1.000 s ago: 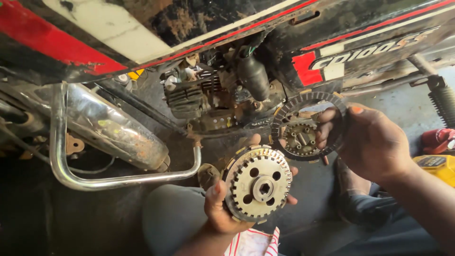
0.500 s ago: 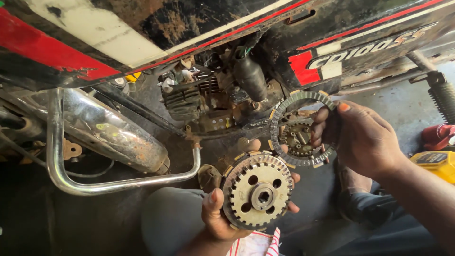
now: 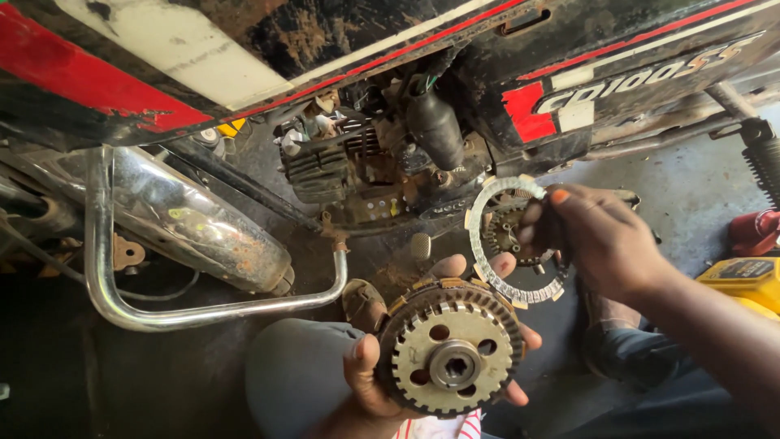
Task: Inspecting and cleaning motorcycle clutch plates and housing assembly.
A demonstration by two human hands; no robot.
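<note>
My left hand [image 3: 382, 378] grips a round, toothed clutch hub [image 3: 451, 349] with holes around a central bore, held face up at the bottom centre. My right hand [image 3: 597, 240] holds a thin ring-shaped clutch plate [image 3: 494, 272] with small tabs on its rim, up and to the right of the hub, near the engine. A smaller toothed part [image 3: 502, 232] shows through the ring, partly hidden by my fingers. The ring's lower edge almost touches the hub's rim.
A black and red motorcycle lies over the scene, its engine [image 3: 357, 167] in the middle. A chrome exhaust [image 3: 191, 228] and crash bar [image 3: 101, 268] are on the left. A rear shock [image 3: 760, 158], a yellow container [image 3: 743, 280] and my knee [image 3: 296, 374] are close by.
Both hands have dropped slightly in the view as the camera shifted. The ring plate in my right hand has come a little closer to the hub in my left.
</note>
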